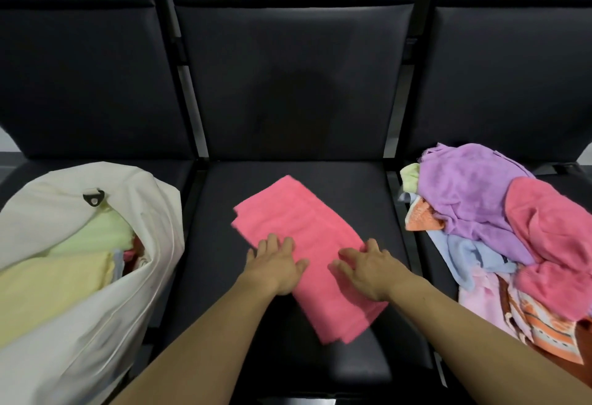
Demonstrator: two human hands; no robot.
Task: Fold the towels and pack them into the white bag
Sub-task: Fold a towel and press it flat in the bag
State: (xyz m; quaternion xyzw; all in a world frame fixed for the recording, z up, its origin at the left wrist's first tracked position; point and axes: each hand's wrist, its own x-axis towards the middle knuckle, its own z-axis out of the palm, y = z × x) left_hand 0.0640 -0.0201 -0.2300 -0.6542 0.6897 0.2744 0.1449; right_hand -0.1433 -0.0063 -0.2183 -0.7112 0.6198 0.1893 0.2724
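— What are your fingers doing right now?

— The fingers of your left hand (276, 264) lie straight and a little spread, pressing flat on the pink towel (302, 238) near its left edge, with the thumb angled out toward the middle. They curl round nothing. Your right hand (365, 268) does much the same: fingers extended and resting on the towel's right side, fingertips pointing left toward the other hand. Whether its outer fingers hook over the towel's edge, you cannot tell from here.

— And the towel itself?

— It lies folded into a long strip on the middle seat (368, 193), running on a slant from far left to near right, with its near end reaching the seat's front edge. Both your palms sit about halfway along it.

— Where is the bag?

— The white bag (80, 324) stands on the seat to your left, mouth open toward you. Folded pale green and pale yellow towels (57, 276) already lie inside it.

— What is left to fold?

— A loose pile of towels (499, 222) sits on the seat to your right: purple on top, another pink one beside it, light blue, pale pink and an orange-patterned one underneath.
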